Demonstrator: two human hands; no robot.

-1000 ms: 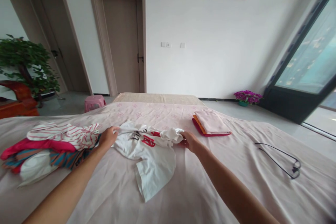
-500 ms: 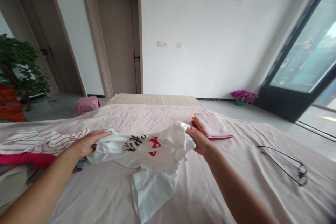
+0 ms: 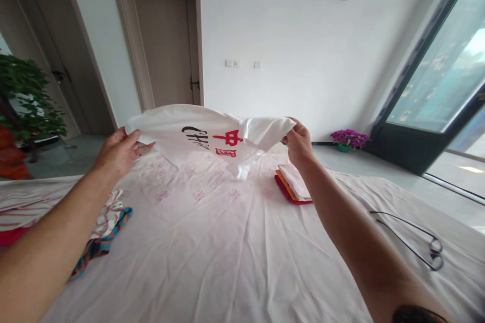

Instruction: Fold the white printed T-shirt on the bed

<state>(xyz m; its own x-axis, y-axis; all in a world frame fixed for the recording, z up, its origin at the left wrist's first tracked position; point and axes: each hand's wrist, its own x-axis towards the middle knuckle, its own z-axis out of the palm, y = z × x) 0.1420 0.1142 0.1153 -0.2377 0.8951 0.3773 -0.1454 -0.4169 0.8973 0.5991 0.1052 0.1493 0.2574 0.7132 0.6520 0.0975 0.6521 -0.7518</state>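
Note:
A white T-shirt (image 3: 170, 133) with black and red lettering is stretched sideways in the air above the bed-like surface. My left hand (image 3: 119, 151) pinches its left end between thumb and fingers. At the opposite end, my right hand (image 3: 299, 141) is closed on the cloth. The shirt's far part billows up and its lower edge hangs loose, a little blurred. Beneath my right wrist lies a folded stack of cloths (image 3: 293, 184), pale pink on top with orange and red below. Beside my left forearm is a heap of striped clothes (image 3: 111, 217), partly covered by the arm.
A pale pink flowered sheet (image 3: 212, 252) covers the wide surface in front of me. Black-framed glasses (image 3: 435, 252) lie at the right. Beyond stand purple flowers (image 3: 350, 139) on the floor, a leafy plant (image 3: 26, 96) at left and a closed door (image 3: 162, 45).
Both hands have risen and moved forward with the T-shirt, spreading it wider. It has swung up off the sheet, and the hands are farther apart.

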